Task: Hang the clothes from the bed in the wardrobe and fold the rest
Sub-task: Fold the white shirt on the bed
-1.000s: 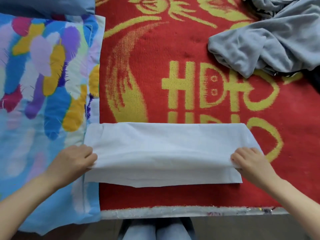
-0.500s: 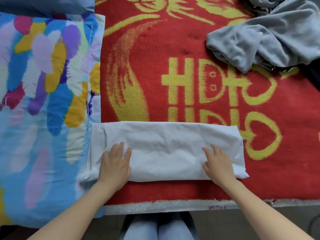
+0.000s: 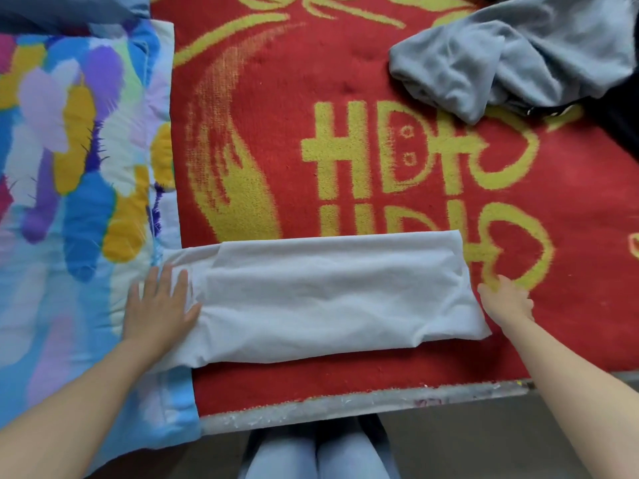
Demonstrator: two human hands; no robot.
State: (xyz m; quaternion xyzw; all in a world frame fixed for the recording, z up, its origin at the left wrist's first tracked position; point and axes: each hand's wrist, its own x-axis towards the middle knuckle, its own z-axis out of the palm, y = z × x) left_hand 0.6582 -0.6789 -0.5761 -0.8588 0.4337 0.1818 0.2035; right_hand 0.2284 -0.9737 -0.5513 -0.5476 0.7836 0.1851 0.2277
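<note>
Across the bed lies a red woven blanket with yellow motifs (image 3: 345,81), its flat surface serving as the place to fold. Along its left side sits a padded quilt printed in blue, purple and yellow patches (image 3: 69,167). At the far right corner a crumpled grey fleece garment (image 3: 518,53) waits in a heap, well apart from the work and likely next in line. Near the bed's front edge lies the white cotton garment (image 3: 328,295), folded into a long band running left to right, its left end overlapping the quilt. The left hand (image 3: 160,305) presses flat on that end, fingers straight and spread, gripping nothing, probably to smooth and pin the fold. The right hand (image 3: 505,299) sits at the band's right end, against or just beside its edge. It is blurred, but its fingers seem loosely extended and hold nothing.
</note>
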